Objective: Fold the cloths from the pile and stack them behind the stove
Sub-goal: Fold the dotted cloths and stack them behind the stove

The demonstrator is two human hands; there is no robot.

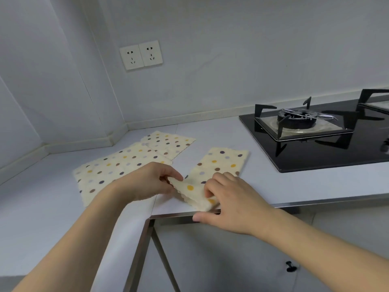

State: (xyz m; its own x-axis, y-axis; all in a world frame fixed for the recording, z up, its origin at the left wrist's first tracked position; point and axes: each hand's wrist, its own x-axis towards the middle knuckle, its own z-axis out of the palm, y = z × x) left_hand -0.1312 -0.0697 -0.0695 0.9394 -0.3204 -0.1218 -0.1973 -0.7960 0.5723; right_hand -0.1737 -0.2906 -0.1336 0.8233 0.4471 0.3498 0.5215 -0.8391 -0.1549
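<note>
I had both hands on the near cloth [212, 171] — a folded dotted strip lying on the counter [273, 182] between the pile [126, 165] and the stove [328, 140]. My left hand [147, 182] pinched its near-left corner, lifting it; my right hand [229, 203] gripped the near-right end at the counter edge, thumb stretched out along that edge.

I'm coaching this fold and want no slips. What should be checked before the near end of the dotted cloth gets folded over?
1. Left hand pinches the folding cloth's near corner: ok.
2. Right hand grips the other near corner: ok.
3. Far end lies flat on the counter: ok.
4. Cloth apart from the stove: ok.
5. Cloth apart from the pile: ok.
6. Edges aligned under the fingers: cannot tell.
</note>
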